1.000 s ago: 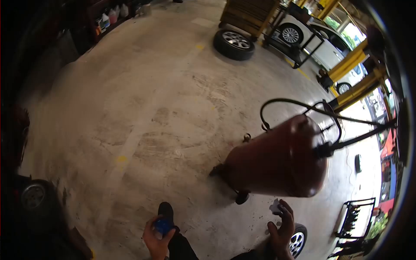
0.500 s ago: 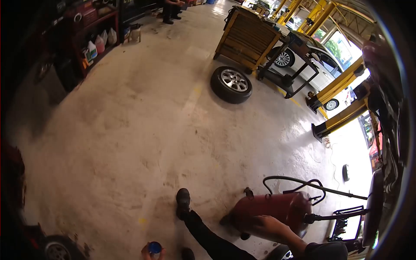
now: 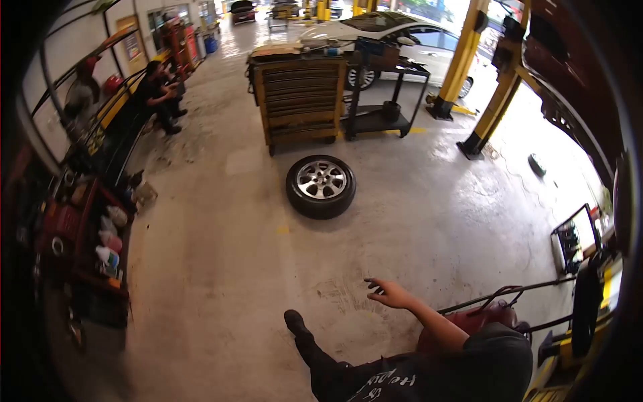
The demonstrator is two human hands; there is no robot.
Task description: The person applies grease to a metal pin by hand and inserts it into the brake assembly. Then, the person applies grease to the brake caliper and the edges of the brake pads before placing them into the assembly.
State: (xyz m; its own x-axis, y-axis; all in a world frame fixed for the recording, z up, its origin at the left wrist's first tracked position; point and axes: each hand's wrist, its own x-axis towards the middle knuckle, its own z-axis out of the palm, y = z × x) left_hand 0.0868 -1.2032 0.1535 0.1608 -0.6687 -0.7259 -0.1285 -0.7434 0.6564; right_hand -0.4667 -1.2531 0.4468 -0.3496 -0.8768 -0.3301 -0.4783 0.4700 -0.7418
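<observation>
My right hand [image 3: 388, 293] reaches forward over the floor, its fingers stretched out and apart, holding nothing. Behind that forearm stands a red tank [image 3: 499, 316] with dark hoses, partly covered by my arm and dark sleeve. A wheel with a silver rim [image 3: 321, 182] lies flat on the floor ahead, well apart from my hand. My left hand is out of view. One dark shoe [image 3: 295, 321] of mine steps forward.
A yellow tool chest [image 3: 300, 100] and a black cart [image 3: 385, 120] stand beyond the wheel. Yellow lift posts [image 3: 459, 60] and a white car [image 3: 429, 50] are behind. At left, a red shelf [image 3: 80, 234] holds jugs; a person [image 3: 159, 94] sits farther back.
My view has swung up and turned. My right hand has left the red tank and now extends forward. The left hand, holding a round blue object before, has dropped out of view.
</observation>
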